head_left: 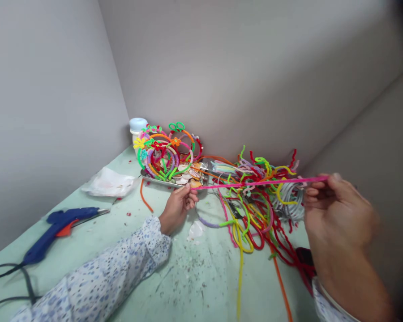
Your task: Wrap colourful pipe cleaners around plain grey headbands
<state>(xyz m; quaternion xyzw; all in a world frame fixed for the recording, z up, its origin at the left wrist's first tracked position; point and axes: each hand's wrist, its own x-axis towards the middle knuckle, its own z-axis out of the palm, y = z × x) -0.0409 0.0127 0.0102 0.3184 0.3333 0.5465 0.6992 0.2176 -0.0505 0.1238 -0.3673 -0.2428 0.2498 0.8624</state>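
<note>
While the left hand (pixel 177 208) pinches one end and the right hand (pixel 340 214), nearer the camera, the other, the pink fuzzy stem (pixel 272 182) runs straight, side to side, before the heap of coloured stems (pixel 255 214).

Left hand (pixel 179 203) over the middle of the bench (pixel 191 286), thumb and fingertips pinched, other fingers curled. Left forearm (pixel 100 273) sleeved to wrist, slanting in from the near side. Right hand (pixel 339 212) well apart, by the right edge, thumb against forefinger; wrist bare.
</note>
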